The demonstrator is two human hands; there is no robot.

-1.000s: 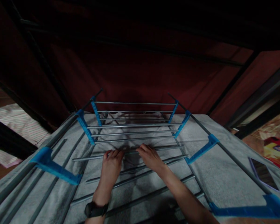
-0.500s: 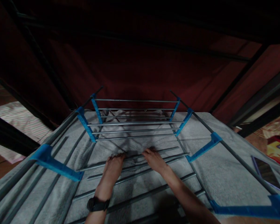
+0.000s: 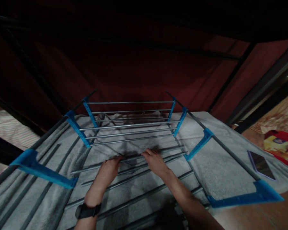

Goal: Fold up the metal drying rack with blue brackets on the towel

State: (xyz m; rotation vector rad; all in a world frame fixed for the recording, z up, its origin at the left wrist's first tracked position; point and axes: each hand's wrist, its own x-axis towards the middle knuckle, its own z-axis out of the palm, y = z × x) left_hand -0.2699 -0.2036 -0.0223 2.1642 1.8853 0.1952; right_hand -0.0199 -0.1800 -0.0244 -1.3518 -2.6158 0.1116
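Above grey fabric (image 3: 220, 166), fingers (image 3: 148, 152) curl over a rod (image 3: 132, 157).

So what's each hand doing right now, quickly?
Left hand: closed, holding a metal rod.
Right hand: closed, fingers on the same metal rod.

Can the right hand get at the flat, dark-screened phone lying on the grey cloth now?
Probably, but not straight across: the right hand holds a thin grey metal tube, and a long grey metal rail runs between hand and phone.
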